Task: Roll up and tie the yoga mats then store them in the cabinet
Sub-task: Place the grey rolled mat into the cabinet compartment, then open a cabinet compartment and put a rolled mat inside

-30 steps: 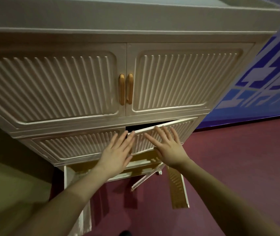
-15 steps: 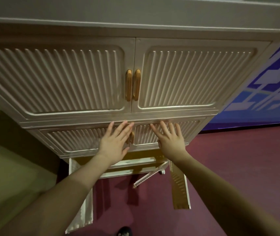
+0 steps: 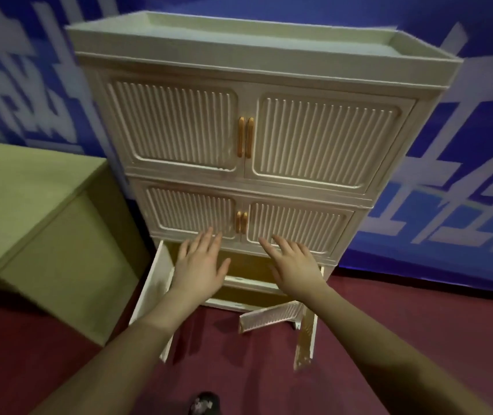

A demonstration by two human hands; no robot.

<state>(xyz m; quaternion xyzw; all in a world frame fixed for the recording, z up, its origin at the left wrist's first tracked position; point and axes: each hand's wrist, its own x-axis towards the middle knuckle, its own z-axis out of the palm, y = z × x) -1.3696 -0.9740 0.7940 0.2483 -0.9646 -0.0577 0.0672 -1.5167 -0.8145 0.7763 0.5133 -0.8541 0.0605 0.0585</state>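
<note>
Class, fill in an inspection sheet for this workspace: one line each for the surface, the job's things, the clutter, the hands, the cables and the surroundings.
Surface: dark red floor; bare where it shows.
Job's things: cream cabinet with three tiers; top doors and middle doors shut, bottom tier open, its doors swung out, the right door with a ribbed panel hanging askew. No yoga mats seen.
Clutter: nothing seen.
Hands: left hand and right hand open, fingers spread, empty, in front of the lower edge of the middle doors; contact cannot be told.
Cables: nothing seen.
Surroundings: blue wall with white pattern behind; yellow-green block left of the cabinet; dark shoe tip at the bottom edge.
</note>
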